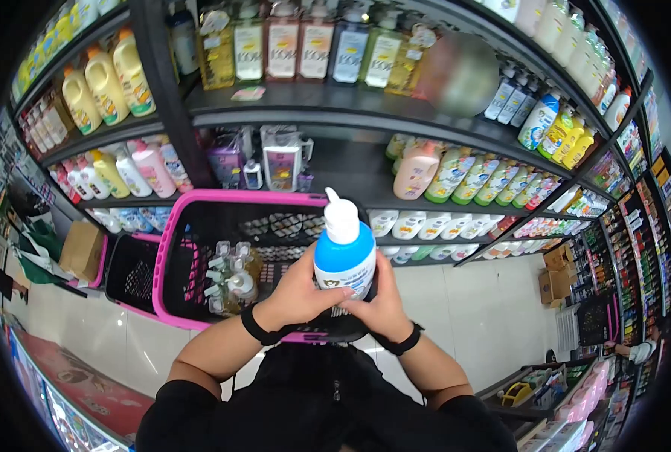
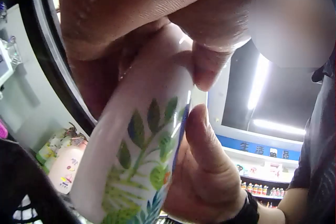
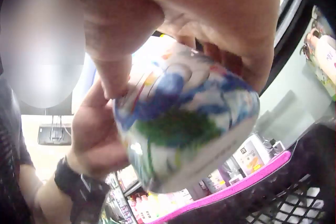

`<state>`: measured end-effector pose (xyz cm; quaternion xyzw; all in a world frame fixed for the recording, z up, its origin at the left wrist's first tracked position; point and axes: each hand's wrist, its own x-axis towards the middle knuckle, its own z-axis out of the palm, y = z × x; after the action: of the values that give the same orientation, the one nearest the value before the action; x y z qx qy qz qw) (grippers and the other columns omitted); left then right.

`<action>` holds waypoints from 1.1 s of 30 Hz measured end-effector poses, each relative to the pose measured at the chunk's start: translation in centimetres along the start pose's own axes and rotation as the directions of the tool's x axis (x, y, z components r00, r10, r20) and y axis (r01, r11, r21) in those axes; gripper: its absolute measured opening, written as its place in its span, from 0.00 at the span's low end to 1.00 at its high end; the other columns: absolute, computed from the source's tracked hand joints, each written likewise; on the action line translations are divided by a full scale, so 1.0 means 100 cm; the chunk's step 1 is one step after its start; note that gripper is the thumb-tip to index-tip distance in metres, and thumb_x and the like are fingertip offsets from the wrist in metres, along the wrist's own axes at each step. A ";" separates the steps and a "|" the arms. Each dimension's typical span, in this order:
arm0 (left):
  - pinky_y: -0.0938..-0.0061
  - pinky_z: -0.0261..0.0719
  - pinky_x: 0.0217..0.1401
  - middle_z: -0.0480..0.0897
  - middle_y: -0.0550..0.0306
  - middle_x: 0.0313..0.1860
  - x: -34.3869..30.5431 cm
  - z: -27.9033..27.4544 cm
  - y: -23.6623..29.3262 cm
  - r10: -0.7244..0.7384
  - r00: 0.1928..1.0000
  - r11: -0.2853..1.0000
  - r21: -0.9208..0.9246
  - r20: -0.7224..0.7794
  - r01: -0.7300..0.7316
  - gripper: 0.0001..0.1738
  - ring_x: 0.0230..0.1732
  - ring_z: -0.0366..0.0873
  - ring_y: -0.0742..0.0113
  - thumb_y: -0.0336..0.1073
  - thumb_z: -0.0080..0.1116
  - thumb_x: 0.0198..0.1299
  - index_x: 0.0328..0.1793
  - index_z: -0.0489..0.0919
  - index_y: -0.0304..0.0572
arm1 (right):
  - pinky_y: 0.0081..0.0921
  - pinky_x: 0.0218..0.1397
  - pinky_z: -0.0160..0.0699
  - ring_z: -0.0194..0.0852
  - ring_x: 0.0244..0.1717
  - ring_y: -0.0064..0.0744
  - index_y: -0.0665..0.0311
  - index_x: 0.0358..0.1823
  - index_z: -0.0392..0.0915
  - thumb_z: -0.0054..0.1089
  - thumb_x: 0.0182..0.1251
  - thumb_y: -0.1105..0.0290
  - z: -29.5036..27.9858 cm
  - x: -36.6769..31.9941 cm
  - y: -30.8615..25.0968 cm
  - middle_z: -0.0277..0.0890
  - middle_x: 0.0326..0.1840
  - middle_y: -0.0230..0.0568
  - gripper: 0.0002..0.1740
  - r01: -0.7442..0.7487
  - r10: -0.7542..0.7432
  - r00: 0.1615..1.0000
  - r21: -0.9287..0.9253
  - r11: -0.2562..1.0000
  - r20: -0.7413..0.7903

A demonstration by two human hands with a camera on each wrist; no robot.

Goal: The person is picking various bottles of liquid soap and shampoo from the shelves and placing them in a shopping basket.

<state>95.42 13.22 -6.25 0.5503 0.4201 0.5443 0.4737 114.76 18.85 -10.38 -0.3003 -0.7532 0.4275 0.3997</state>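
A white pump bottle [image 1: 344, 256] with a blue shoulder and white pump head is held upright between both hands in the head view. My left hand [image 1: 305, 290] grips its left side, the thumb lying across the front label. On the other side my right hand [image 1: 384, 301] grips it, its thumb meeting the left one low on the label. Printed green leaves show on the bottle [image 2: 142, 150] in the left wrist view. Blue and green artwork covers the bottle [image 3: 184, 113] in the right wrist view. The fingers behind it are hidden in the head view.
Below the hands stands a black shopping basket [image 1: 171, 264] with a pink rim, holding several clear pump bottles [image 1: 234, 279]. A smaller black basket [image 1: 128, 271] is beside it. Shelves [image 1: 290, 105] of bottles run across the front. A cardboard box [image 1: 82, 251] sits at left.
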 end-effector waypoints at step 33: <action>0.55 0.81 0.50 0.79 0.47 0.45 -0.055 -0.176 -0.024 -0.263 0.866 0.500 0.828 0.425 -0.255 0.21 0.48 0.82 0.43 0.37 0.70 0.57 0.55 0.80 0.43 | 0.41 0.67 0.76 0.77 0.63 0.58 0.68 0.70 0.67 0.75 0.57 0.65 0.149 -0.029 0.025 0.77 0.61 0.59 0.40 -0.171 0.264 0.925 -0.321 0.932 0.273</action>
<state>77.71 9.44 -10.42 0.8315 0.4981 0.0959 0.2263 103.64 11.66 -18.24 -0.3669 -0.8230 0.3959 0.1767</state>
